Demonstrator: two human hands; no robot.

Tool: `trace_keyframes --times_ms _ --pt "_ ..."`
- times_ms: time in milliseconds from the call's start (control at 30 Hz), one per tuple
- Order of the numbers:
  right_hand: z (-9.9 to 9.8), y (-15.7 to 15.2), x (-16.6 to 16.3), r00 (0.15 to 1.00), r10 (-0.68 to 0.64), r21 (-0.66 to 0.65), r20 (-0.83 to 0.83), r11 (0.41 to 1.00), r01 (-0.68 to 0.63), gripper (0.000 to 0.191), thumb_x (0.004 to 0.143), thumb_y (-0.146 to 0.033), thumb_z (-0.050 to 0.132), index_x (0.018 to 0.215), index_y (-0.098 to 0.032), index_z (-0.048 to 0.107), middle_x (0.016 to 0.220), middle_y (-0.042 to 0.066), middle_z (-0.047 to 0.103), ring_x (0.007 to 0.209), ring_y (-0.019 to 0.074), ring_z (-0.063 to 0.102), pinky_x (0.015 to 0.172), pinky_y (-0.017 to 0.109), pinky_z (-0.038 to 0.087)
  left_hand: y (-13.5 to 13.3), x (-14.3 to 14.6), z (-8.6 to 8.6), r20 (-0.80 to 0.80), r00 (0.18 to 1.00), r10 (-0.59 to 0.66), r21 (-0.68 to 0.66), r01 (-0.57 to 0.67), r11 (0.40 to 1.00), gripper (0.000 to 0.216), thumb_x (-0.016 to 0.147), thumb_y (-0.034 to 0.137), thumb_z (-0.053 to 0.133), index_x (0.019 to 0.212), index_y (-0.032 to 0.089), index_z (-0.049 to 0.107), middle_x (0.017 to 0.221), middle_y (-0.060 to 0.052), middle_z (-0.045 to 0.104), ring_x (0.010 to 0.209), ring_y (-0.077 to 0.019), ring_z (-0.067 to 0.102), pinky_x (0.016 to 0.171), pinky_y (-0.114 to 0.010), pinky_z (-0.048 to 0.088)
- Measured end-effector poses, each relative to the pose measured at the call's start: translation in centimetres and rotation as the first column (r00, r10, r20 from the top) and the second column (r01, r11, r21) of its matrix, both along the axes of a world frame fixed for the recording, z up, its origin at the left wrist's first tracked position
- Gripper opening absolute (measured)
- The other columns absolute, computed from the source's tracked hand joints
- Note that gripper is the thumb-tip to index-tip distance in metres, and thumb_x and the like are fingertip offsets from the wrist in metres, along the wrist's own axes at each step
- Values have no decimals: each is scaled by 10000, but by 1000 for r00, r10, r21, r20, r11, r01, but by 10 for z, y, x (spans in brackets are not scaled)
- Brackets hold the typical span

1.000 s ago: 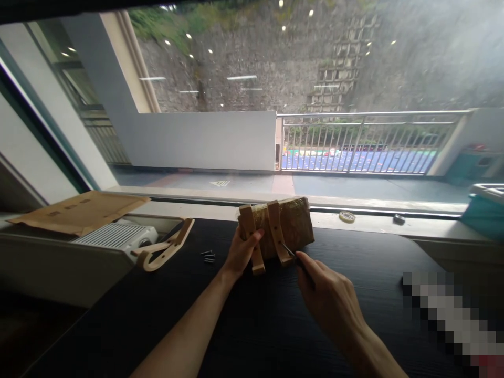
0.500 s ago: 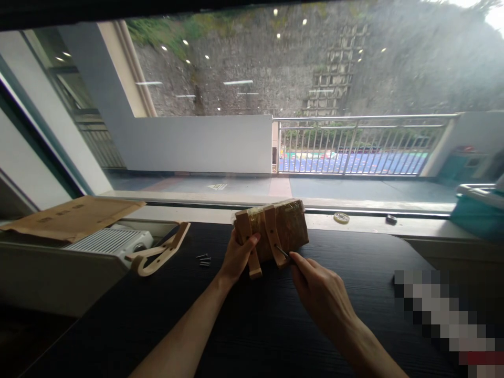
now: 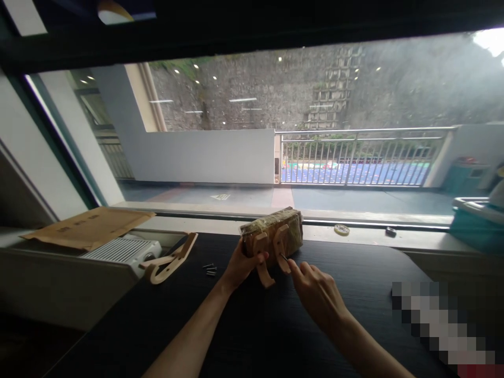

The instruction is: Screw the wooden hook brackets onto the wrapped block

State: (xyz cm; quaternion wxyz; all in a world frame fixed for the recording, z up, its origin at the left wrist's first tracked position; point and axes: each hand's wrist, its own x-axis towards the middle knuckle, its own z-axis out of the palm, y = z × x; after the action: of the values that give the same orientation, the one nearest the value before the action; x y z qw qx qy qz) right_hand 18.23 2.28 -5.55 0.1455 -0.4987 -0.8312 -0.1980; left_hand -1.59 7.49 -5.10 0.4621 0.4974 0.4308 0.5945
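Note:
A tape-wrapped brown box (image 3: 292, 233) is propped up above the far part of the dark desk. Two bent wooden pieces with holes, a left one (image 3: 264, 275) and a right one (image 3: 280, 242), lie against its near face. My left hand (image 3: 242, 268) is closed on the box's left side, its thumb pressing the left wooden piece and its other fingers hidden behind. In my closed right hand (image 3: 315, 278) is a thin dark tool (image 3: 284, 258), whose tip meets the right wooden piece around a hole. The fingers cover its handle, so its kind is unclear.
Several screws (image 3: 210, 269) lie on the dark desk (image 3: 338, 336), left of my hands. Joined wooden parts (image 3: 173, 262) rest at its left edge, near a white ribbed device (image 3: 124, 249) and brown paper envelope (image 3: 90, 226). A tape roll (image 3: 342, 230) sits on the windowsill.
The box and wooden pieces have tilted, showing more of the box's top. My right hand keeps the tool at the right wooden piece. The whole view has shifted slightly downward in the picture.

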Motion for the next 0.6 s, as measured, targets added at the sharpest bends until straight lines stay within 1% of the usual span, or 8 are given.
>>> trace_keyframes --times_ms 100,200,267,333,400,500,567,600 --pt "-6 1 0 1000 -8 5 -8 1000 8 488 782 5 461 1246 -140 503 805 54 619 667 157 586 512 249 386 -1 0 2 1 1000 -17 13 17 1000 542 498 170 804 969 155 536 785 11 630 711 -142 593 632 -231 461" --pt "-11 1 0 998 -26 -30 -63 999 24 468 801 -19 458 1240 -168 514 774 40 623 639 153 593 509 246 375 0 1 -1 15 999 -44 18 43 999 594 494 150 807 1007 171 509 821 12 633 734 -140 600 639 -223 468" --pt "-11 0 0 989 -35 -76 -145 997 24 411 840 -64 430 1221 -177 533 757 38 628 643 156 602 524 246 378 1 1 -3 34 997 -70 19 70 997 601 512 148 803 1025 183 491 833 17 630 729 -129 599 644 -218 472" --pt "-11 1 -1 961 -41 -138 -274 990 3 369 877 -124 391 1207 -182 545 780 46 649 670 161 617 558 248 394 2 0 -4 48 994 -94 10 94 996 605 522 140 799 1034 189 478 832 22 628 708 -117 598 647 -218 477" --pt "-11 3 -1 892 -68 -212 -448 977 -32 350 893 -193 374 1188 -195 562 861 56 677 738 175 636 619 256 420 3 -1 -5 52 993 -106 -5 107 994 601 528 134 796 1033 188 474 815 25 626 684 -110 597 647 -222 481" --pt "-13 8 0 689 -179 -359 -702 925 -126 336 879 -287 400 1137 -211 600 968 48 691 869 188 636 723 265 443 4 -2 -6 51 992 -113 -8 113 994 593 538 135 790 1040 184 478 787 27 624 667 -107 597 645 -224 483" --pt "-14 11 0 565 -242 -417 -788 886 -202 335 862 -323 418 1109 -210 616 990 41 690 920 184 623 764 263 444 5 -1 -7 48 993 -111 -3 111 994 602 539 135 788 1056 185 483 785 25 626 672 -110 598 640 -221 483" --pt "-14 12 0 534 -258 -428 -805 876 -223 336 858 -331 420 1101 -211 619 992 38 689 926 183 620 772 264 444 5 -1 -8 48 994 -100 -1 100 995 602 537 136 788 1057 184 488 787 23 627 675 -111 598 636 -219 482"
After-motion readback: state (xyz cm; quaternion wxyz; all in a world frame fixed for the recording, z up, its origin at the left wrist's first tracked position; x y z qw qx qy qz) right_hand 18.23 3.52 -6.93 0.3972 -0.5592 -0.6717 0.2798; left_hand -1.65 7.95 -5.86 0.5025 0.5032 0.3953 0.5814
